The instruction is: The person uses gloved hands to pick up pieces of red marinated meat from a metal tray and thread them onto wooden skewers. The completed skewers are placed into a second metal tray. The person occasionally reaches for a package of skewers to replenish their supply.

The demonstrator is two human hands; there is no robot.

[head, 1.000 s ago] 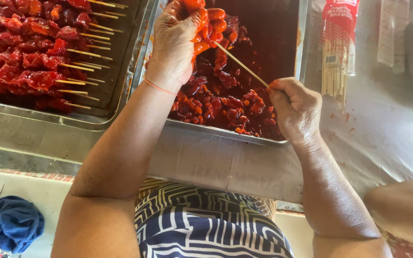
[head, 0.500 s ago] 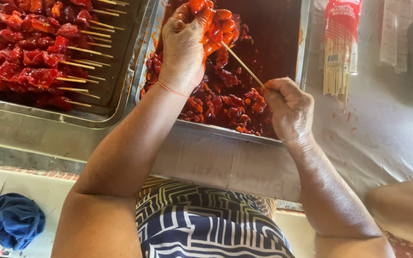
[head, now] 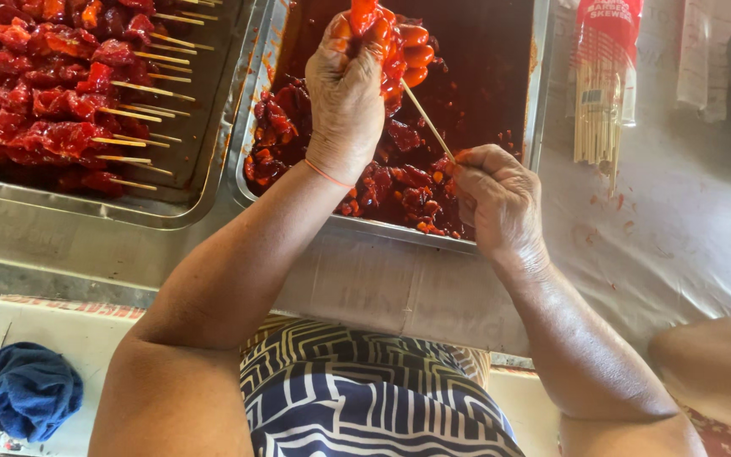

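My left hand (head: 350, 93) is closed around pieces of red marinated meat (head: 399, 46) threaded on a thin bamboo skewer (head: 425, 118). My right hand (head: 497, 199) pinches the lower end of that skewer. Both hands hover over a metal tray (head: 543, 101) filled with loose chunks of red marinated meat (head: 399, 182) in dark sauce. The skewer slants from upper left down to lower right between the two hands. Sauce coats my fingers.
A second metal tray (head: 171, 203) at the left holds several finished meat skewers (head: 52, 93) with sticks pointing right. A red-topped pack of bamboo skewers (head: 604, 93) lies at the right on a plastic-covered table. A blue cloth (head: 29, 391) sits at the lower left.
My left hand has slid a little further up the tray with the meat on the skewer. My right hand stays on the skewer's lower end, shifted slightly.
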